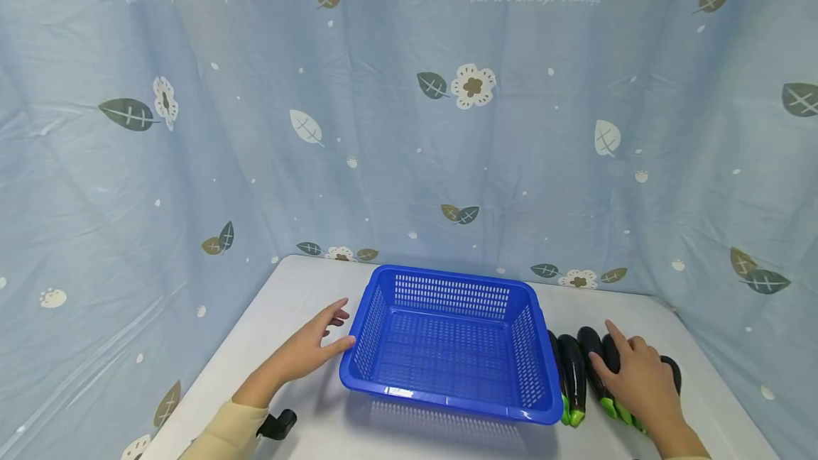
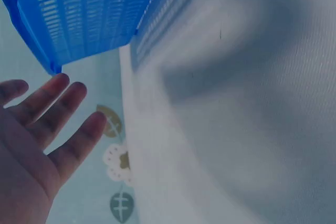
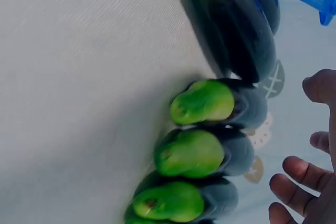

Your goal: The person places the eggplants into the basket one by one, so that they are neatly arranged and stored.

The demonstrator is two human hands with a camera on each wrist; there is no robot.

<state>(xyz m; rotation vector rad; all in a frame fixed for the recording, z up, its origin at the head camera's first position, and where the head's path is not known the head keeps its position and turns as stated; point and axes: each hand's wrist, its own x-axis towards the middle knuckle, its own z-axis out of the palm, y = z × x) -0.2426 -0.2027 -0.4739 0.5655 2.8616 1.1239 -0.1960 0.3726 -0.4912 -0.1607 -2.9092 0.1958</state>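
Note:
A blue plastic basket [image 1: 447, 403] with slotted walls stands in the middle of the white table, and nothing lies in it. My left hand [image 1: 309, 348] is at its left side, fingers spread, thumb right at the rim; the left wrist view shows the fingertips [image 2: 62, 78] close to a basket corner. To the right of the basket, several dark eggplants [image 1: 573, 375] with green caps lie side by side. Over the right-hand ones hovers my right hand [image 1: 645, 382], its fingers apart and partly hiding them. In the right wrist view, green caps [image 3: 197, 152] face the camera.
The white table [image 1: 307, 282] is enclosed by a blue curtain [image 1: 383, 162] printed with leaves and flowers, at the back and both sides. A small black object [image 1: 277, 424] sits by the left wrist.

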